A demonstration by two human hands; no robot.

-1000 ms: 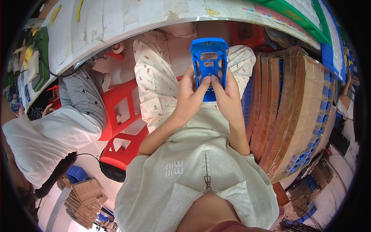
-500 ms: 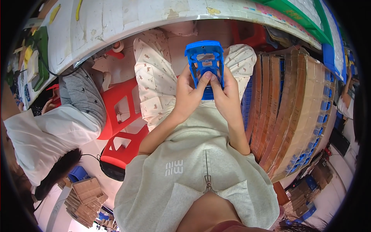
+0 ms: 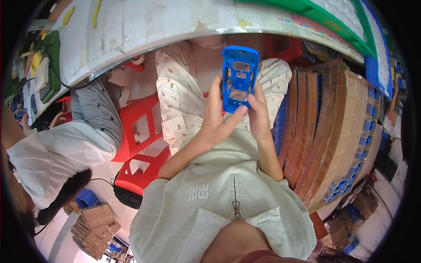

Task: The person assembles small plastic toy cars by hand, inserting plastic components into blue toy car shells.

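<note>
Both hands hold a blue plastic toy car body shell point(image 3: 240, 83) over my lap, its hollow inside facing me. Window openings show through it, and its long axis leans a little to the right at the far end. My left hand point(image 3: 218, 117) is closed along the shell's left side, with the thumb lying at the near end. On the right side, my right hand point(image 3: 258, 113) grips the near corner, thumb on the rim. The fingers behind the shell are hidden.
A white worktable point(image 3: 162, 24) runs across ahead, bearing a green-framed tray point(image 3: 342, 28). Stacked cardboard trays point(image 3: 324, 136) holding blue parts stand close on my right. To my left are a red stool point(image 3: 140, 168) and a seated person in grey patterned trousers point(image 3: 98, 111).
The shell has turned clockwise and shifted slightly right. Both thumbs have moved from its inner middle to its near end, uncovering the near window opening.
</note>
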